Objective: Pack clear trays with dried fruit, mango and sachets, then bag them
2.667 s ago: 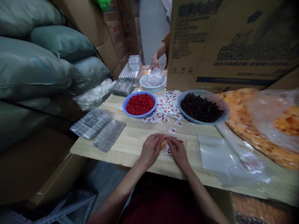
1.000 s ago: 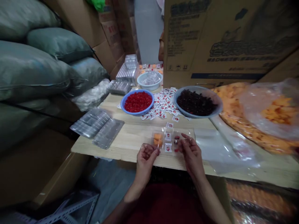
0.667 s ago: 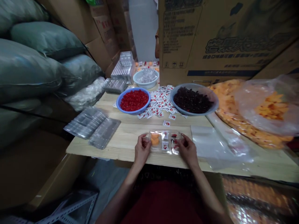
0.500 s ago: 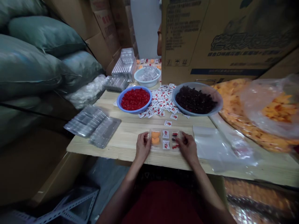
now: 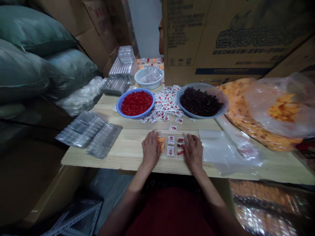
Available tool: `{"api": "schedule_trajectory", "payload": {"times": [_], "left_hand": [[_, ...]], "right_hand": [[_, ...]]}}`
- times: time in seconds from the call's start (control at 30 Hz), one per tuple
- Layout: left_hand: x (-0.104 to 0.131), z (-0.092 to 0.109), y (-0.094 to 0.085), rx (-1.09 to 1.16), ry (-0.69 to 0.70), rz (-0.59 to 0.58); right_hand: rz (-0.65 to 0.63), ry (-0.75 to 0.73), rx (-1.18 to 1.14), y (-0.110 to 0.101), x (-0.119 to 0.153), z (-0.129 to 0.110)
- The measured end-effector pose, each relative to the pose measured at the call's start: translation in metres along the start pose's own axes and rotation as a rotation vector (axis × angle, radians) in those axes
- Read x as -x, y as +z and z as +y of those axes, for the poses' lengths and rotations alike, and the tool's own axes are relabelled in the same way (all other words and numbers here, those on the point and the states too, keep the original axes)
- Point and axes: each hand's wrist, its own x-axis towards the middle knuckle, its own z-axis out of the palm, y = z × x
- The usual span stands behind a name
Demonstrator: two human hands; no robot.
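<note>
A see-through plastic tray (image 5: 174, 151) lies on the table's near part, between my hands. My left hand (image 5: 151, 149) wraps over its left end and partly covers the orange pieces (image 5: 161, 143) there. My right hand (image 5: 194, 150) curls round the right end, beside dark and red pieces (image 5: 180, 146). Two small white packets with red print (image 5: 170, 140) sit in the tray's middle column. One more loose packet (image 5: 173, 127) lies just beyond the tray. My fingers are slightly blurred, and their undersides are hidden.
Beyond stand a blue bowl of red pieces (image 5: 136, 103), a bowl of dark pieces (image 5: 202, 101) and a packet pile (image 5: 163, 103). Stacked plastic trays (image 5: 104, 141) lie left. Plastic bags (image 5: 219, 147) and a bag of orange pieces (image 5: 261, 121) lie right. A large carton (image 5: 192, 39) blocks the back.
My hands have shifted from pinching the tray's side edges to lying further over its ends. The left now covers more of the orange pieces. The camera view has turned slightly right.
</note>
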Motion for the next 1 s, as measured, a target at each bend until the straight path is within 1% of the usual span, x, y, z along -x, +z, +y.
{"api": "schedule_trajectory", "payload": {"times": [0.07,0.1,0.13,0.2,0.27,0.33,0.4,0.43,0.5,0.57,0.63,0.67,0.73,0.83,0.87,0.9,0.97,1.0], "left_hand": [[0.004,0.008,0.008,0.033,0.12,-0.091],[0.004,0.01,0.013,0.049,0.142,-0.123],[0.004,0.011,0.017,0.061,0.14,-0.135],[0.003,0.01,0.022,0.078,0.112,-0.118],[0.002,0.011,0.021,0.085,0.101,-0.089],[0.002,0.013,0.013,0.094,0.116,-0.054],[0.003,0.016,0.003,0.104,0.137,-0.025],[0.004,0.016,-0.002,0.105,0.139,-0.012],[0.005,0.012,-0.01,0.086,0.08,0.018],[0.002,0.001,-0.014,0.043,-0.068,0.022],[-0.003,-0.014,-0.013,0.016,-0.213,-0.033],[-0.007,-0.022,-0.012,0.027,-0.25,-0.077],[-0.015,-0.034,-0.009,0.116,-0.264,-0.154],[-0.024,-0.041,-0.007,0.304,-0.287,-0.193],[-0.026,-0.041,-0.007,0.349,-0.302,-0.194],[-0.027,-0.04,-0.009,0.383,-0.315,-0.191],[-0.027,-0.038,-0.012,0.433,-0.348,-0.186],[-0.026,-0.037,-0.014,0.455,-0.375,-0.18]], "right_hand": [[-0.057,-0.05,0.034,0.004,0.005,-0.008],[-0.082,-0.055,0.036,0.005,0.006,-0.011],[-0.092,-0.055,0.029,0.006,0.007,-0.013],[-0.081,-0.058,0.003,0.001,0.006,-0.015],[-0.029,-0.063,-0.026,-0.013,0.005,-0.011],[0.048,-0.03,-0.002,-0.035,0.008,0.001],[0.1,0.054,0.105,-0.059,0.015,0.018],[0.094,0.096,0.176,-0.07,0.02,0.028],[0.014,0.154,0.305,-0.085,0.028,0.044],[-0.108,0.175,0.396,-0.092,0.031,0.054],[-0.217,0.179,0.459,-0.095,0.026,0.06],[-0.253,0.181,0.481,-0.096,0.021,0.062],[-0.317,0.194,0.494,-0.101,0.009,0.066],[-0.395,0.228,0.475,-0.115,-0.006,0.071],[-0.393,0.225,0.47,-0.119,-0.01,0.071],[-0.357,0.212,0.458,-0.122,-0.012,0.069],[-0.224,0.161,0.353,-0.12,-0.014,0.058],[-0.167,0.141,0.244,-0.114,-0.013,0.05]]}}
